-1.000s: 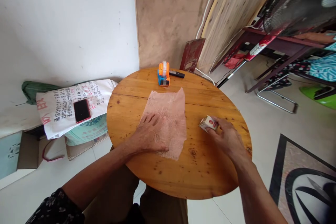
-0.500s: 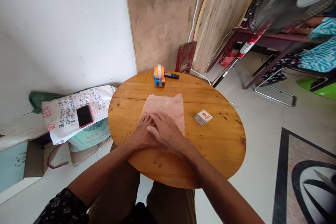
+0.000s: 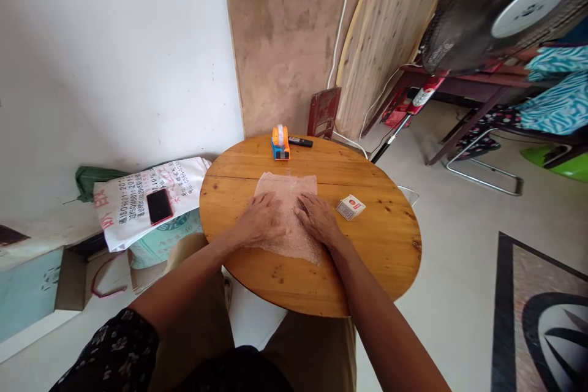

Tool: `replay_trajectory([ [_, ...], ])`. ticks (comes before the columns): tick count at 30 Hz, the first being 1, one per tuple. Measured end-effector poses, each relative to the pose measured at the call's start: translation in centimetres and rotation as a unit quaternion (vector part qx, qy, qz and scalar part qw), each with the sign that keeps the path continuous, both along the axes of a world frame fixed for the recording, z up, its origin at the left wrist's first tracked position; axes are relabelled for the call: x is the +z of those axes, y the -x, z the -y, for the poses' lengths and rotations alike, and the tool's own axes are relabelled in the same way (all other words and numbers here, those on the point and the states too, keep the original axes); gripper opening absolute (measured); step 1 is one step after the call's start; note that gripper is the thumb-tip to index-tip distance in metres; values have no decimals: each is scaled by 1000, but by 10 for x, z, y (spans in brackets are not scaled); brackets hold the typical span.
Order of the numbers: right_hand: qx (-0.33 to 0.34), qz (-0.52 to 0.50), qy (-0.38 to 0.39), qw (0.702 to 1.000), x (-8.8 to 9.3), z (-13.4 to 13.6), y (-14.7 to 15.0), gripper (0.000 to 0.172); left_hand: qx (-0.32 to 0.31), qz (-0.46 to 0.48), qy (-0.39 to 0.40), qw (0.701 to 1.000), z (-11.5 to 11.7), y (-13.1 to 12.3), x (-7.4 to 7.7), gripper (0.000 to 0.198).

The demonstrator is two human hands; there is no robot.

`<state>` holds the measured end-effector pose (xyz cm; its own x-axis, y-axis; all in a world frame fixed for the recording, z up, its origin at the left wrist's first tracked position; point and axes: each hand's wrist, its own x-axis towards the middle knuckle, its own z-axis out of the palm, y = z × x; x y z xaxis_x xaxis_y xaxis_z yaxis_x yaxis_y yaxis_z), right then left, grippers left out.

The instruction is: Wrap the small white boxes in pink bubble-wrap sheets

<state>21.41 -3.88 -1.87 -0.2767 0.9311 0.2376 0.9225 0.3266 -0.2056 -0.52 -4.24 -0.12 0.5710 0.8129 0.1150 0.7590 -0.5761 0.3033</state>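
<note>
A pinkish sheet of bubble wrap (image 3: 294,239) lies flat on the round wooden table (image 3: 285,288). My left hand (image 3: 263,220) rests palm down on its left part with the fingers stretched out. On the sheet's right edge lies my right hand (image 3: 320,220), also palm down, its fingers extended and slightly bent. Neither hand grips anything, and a strip of the sheet shows between them. A small white box with red print (image 3: 351,207) sits just right of my right hand. Beyond the sheet stands an orange and blue tape dispenser (image 3: 280,143).
A black remote-like object (image 3: 301,142) lies beside the dispenser. Left of the table, a phone (image 3: 159,206) rests on printed sacks (image 3: 133,196). At the right are a standing fan (image 3: 505,18) and a person in a blue patterned garment (image 3: 555,104). A wooden chair back (image 3: 324,111) touches the far side.
My hands were overlapped on the middle of the sheet; now they are apart, the left on the left side and the right on the right edge. The camera view has shifted slightly.
</note>
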Motion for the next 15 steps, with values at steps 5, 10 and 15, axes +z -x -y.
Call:
replay_trajectory([
  [5,-25,20,4,999,3,2,2,46,28,-29,11,999,-9,4,-4,82],
  [10,-99,45,-8,994,0,1,6,48,70,-51,24,996,-9,5,-13,89],
  [15,-131,46,-10,990,-4,-3,7,48,81,-48,9,996,-8,2,-15,90],
])
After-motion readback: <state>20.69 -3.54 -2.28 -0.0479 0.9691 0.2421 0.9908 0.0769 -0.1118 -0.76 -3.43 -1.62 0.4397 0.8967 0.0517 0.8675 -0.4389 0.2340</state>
